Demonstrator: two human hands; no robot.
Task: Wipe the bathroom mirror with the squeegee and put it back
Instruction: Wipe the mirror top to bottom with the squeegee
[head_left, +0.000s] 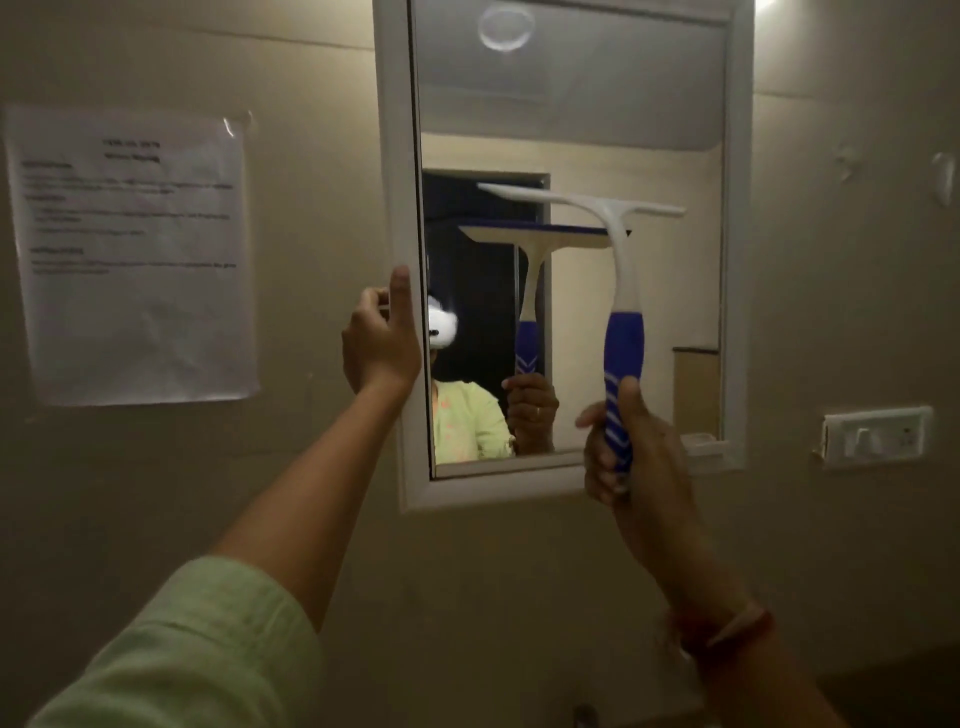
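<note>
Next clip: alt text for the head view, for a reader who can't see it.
The right hand grips the blue-and-white plastic squeegee by its handle, blade raised before the white-framed wall mirror. The left hand holds the mirror's left frame edge; a printed paper sheet hangs left of it.

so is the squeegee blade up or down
Up: the squeegee stands nearly upright, blade bar at the top before the mirror, the right hand gripping the blue handle's lower end.
</note>
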